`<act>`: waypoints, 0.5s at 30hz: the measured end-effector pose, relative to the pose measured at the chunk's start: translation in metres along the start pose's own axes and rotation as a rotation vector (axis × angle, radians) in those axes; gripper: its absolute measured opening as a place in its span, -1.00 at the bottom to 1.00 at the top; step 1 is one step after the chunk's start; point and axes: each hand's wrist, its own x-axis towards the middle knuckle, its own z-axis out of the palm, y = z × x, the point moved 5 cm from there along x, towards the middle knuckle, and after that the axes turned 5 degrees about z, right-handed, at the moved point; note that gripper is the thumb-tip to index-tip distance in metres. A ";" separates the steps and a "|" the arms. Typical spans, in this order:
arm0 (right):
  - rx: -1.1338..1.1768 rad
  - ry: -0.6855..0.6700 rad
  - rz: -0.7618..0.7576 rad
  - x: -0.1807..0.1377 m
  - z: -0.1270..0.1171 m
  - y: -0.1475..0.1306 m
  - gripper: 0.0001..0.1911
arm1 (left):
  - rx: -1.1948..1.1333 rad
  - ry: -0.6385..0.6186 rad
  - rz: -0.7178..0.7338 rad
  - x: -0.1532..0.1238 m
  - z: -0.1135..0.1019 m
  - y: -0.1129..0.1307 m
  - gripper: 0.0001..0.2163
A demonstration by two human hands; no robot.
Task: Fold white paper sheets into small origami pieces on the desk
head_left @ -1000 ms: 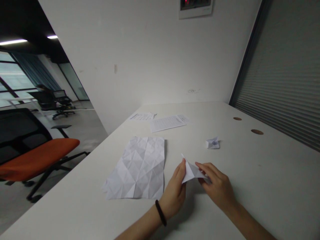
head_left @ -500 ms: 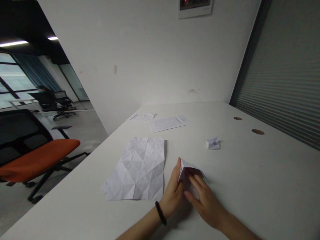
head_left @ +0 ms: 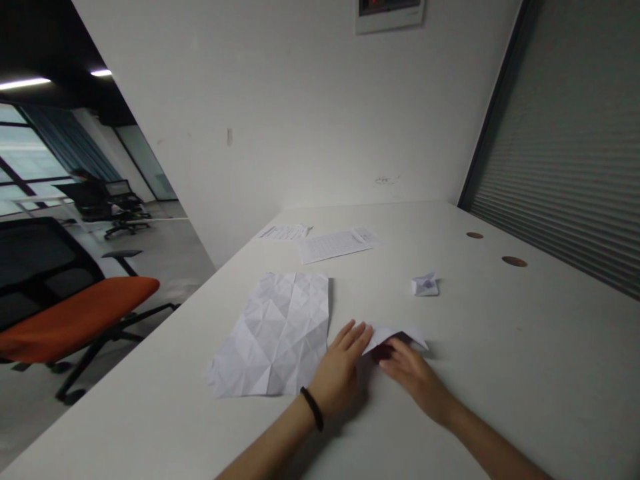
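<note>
A piece of folded white paper (head_left: 407, 331) stands partly raised from the table, its near side gaping over a dark hollow. My left hand (head_left: 337, 373), with a black band at the wrist, has its fingers closed over the paper's left corner; its thumb is hidden. At the near opening, my right hand (head_left: 417, 383) holds the fold with its fingertips tucked under the raised edge. To the left of my hands lies a large sheet of paper (head_left: 280, 340), covered in crossing creases. Beyond them sits a small folded paper piece (head_left: 425, 285).
Printed sheets (head_left: 336, 245) and [another lies beside them] rest toward the back of the white table (head_left: 500, 400). Two round holes, one a near hole (head_left: 515, 261), pierce its right side. An orange chair (head_left: 100, 307) stands left, with a wall behind the table.
The folded paper has been lowered and spread wider. My left fingers have come over its left corner, and my right hand has shifted slightly right, toward its near edge.
</note>
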 end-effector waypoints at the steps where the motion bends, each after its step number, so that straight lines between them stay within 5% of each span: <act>1: 0.020 0.025 -0.003 0.002 -0.007 -0.001 -0.75 | 0.061 -0.015 0.003 0.000 -0.001 -0.003 -0.32; 6: -0.271 0.612 -0.303 -0.003 -0.062 -0.015 -0.80 | 0.203 -0.179 0.074 -0.001 -0.001 -0.009 -0.44; 10: -0.609 0.409 -0.368 0.007 -0.055 -0.006 -0.77 | 0.147 -0.307 0.170 -0.002 -0.003 0.001 -0.45; 15: -0.905 0.211 -0.266 0.015 -0.045 0.021 -0.67 | 0.137 -0.250 0.124 0.000 -0.007 0.005 -0.63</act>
